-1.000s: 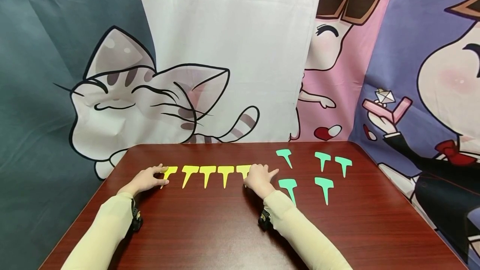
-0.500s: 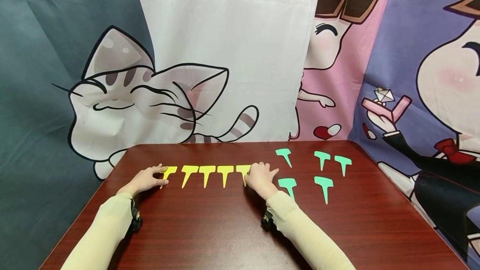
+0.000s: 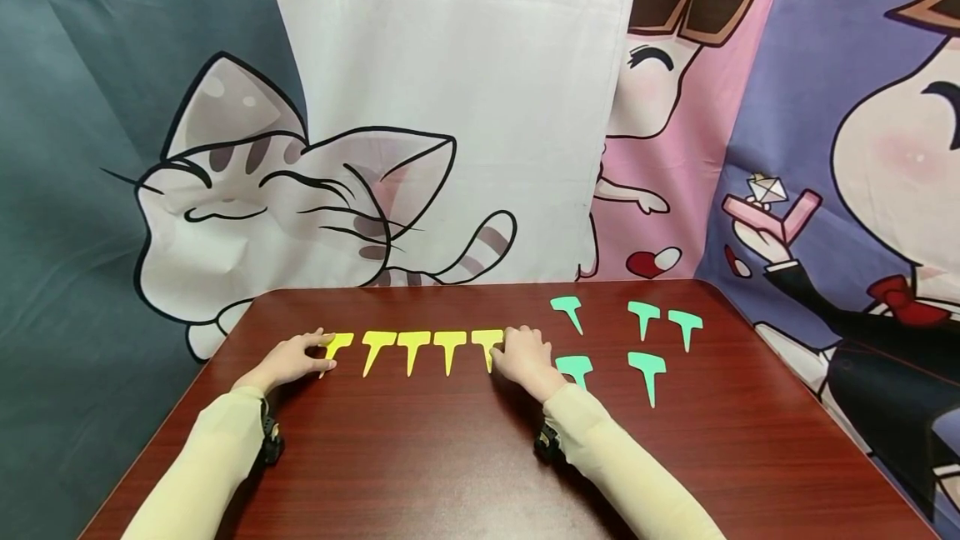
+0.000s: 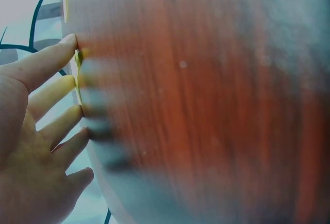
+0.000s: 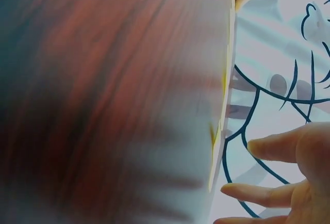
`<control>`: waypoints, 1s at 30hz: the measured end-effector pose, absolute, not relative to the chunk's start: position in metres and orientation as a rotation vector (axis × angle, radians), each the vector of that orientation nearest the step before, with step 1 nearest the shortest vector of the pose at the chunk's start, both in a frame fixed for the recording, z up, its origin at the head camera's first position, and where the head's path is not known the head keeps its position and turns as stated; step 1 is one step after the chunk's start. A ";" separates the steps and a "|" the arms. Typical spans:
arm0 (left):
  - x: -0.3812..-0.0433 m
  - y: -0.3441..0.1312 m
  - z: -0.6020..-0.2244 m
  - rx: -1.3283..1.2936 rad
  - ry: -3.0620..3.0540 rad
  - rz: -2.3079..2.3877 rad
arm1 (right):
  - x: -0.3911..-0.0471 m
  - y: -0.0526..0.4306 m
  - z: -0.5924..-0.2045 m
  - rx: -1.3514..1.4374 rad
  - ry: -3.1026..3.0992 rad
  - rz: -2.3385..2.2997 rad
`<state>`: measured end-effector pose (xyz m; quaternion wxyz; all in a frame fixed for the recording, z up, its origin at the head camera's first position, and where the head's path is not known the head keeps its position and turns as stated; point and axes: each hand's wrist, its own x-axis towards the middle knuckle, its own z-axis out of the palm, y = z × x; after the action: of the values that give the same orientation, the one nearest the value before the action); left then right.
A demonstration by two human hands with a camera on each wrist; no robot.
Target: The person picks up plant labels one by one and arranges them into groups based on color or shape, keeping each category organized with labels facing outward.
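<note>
Yellow T-shaped plant labels lie in a row on the table, stems towards me. At the left end, my left hand [image 3: 288, 361] touches the outermost yellow label [image 3: 342, 342], fingertips along its left side and thumb by its stem. The left wrist view shows that label [image 4: 78, 77] edge-on between thumb and index finger, with the fingers fairly straight. My right hand [image 3: 522, 359] is at the right-end yellow label [image 3: 486, 338], fingertips overlapping its right edge. In the right wrist view, the fingers [image 5: 258, 195] are extended and spread beside the label edges.
Several green T-shaped labels lie loosely in two rows on the right; one green label [image 3: 573, 367] is partly hidden behind my right sleeve [image 3: 600, 440]. Beyond the reddish-brown table [image 3: 420, 457] hangs a printed cartoon cloth [image 3: 480, 65]. Each wrist carries a small black device.
My right hand has shifted slightly right, uncovering more of the right-end yellow label. Its forearm has swung right too, covering more of the near green label. The left hand stays put.
</note>
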<state>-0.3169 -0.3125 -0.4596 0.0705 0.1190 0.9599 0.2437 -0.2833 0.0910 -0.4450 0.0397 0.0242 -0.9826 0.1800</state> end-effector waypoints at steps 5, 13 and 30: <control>-0.316 -0.313 -0.459 0.371 2.897 0.731 | -0.281 0.098 -0.444 0.164 -3.012 0.589; -0.316 -0.312 -0.458 0.357 2.892 0.734 | -0.280 0.109 -0.446 0.288 -3.036 0.593; -0.315 -0.310 -0.456 0.353 2.890 0.732 | -0.270 0.129 -0.442 0.313 -3.050 0.543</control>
<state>-0.3150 -0.3101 -0.4563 0.0696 0.1173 0.9603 0.2434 -0.2704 0.1294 -0.4421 0.0140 0.1006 -0.9794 0.1743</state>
